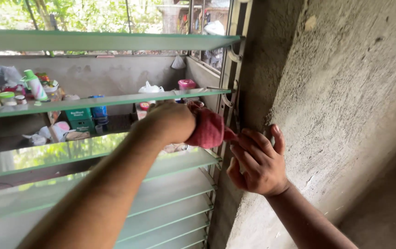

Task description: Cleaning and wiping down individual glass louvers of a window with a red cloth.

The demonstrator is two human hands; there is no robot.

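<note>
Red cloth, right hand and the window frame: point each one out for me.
red cloth [207, 129], head view, on its bunched middle.
right hand [257, 161], head view, on the back of the hand.
window frame [231, 78], head view, on the upright metal side.

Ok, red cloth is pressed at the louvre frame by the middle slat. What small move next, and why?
Probably draw the red cloth down along the metal frame. The left hand already bunches it against that strip, and the right hand rests on the frame edge by the concrete wall, apparently steadying, with more frame below.

Left hand [170, 121] with red cloth [207, 129] at louvre frame [229, 103], right hand [257, 161] seemingly against it.
</note>
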